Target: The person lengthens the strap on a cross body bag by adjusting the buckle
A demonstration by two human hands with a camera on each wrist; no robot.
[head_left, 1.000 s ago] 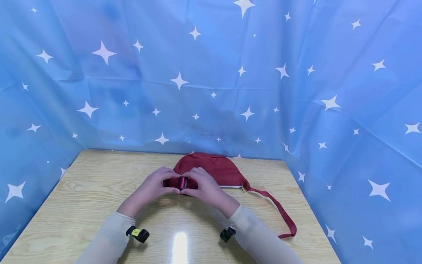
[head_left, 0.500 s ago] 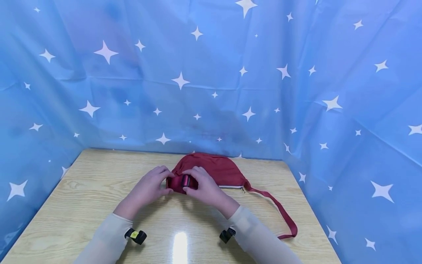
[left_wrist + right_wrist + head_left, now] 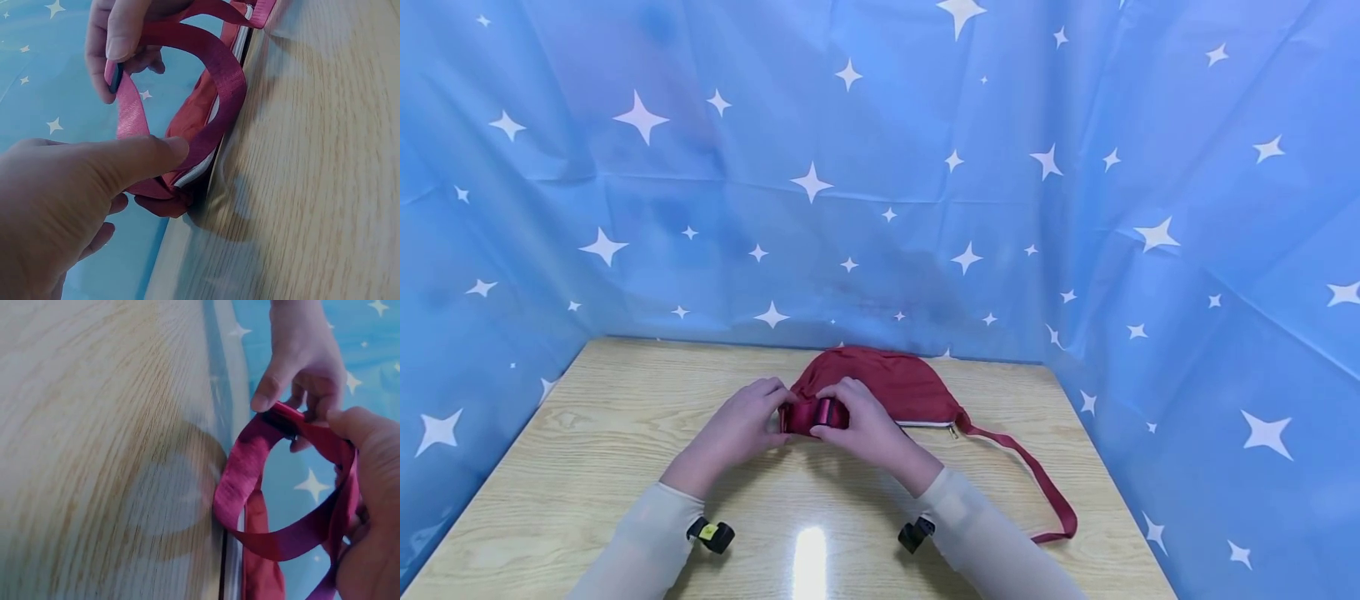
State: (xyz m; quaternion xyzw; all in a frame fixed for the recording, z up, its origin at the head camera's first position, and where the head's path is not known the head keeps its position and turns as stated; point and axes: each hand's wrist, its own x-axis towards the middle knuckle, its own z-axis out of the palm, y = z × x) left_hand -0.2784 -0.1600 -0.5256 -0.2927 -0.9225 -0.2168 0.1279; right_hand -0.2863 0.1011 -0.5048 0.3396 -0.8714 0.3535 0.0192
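Note:
A dark red waist bag (image 3: 880,383) lies at the back of the table, its white zipper (image 3: 928,424) facing me. My left hand (image 3: 733,433) pinches the bag's red strap (image 3: 802,417) between thumb and fingers. Opposite it, my right hand (image 3: 868,425) pinches the strap at a dark slider buckle (image 3: 825,412). Between the hands the webbing bends into a loop (image 3: 228,87), raised off the table in the left wrist view. A dark slider (image 3: 281,424) shows beside the left fingertips in the right wrist view. Fingers partly hide how the webbing is threaded.
The strap's loose tail (image 3: 1045,483) curves over the wooden table (image 3: 587,467) toward its right side. A blue star-patterned curtain (image 3: 880,167) stands behind and at both sides. Small black cameras sit on both wrists.
My left hand has shifted left, away from the buckle, exposing more strap between the hands. The slider has moved slightly right with the right fingers. The bag and loose tail stay put.

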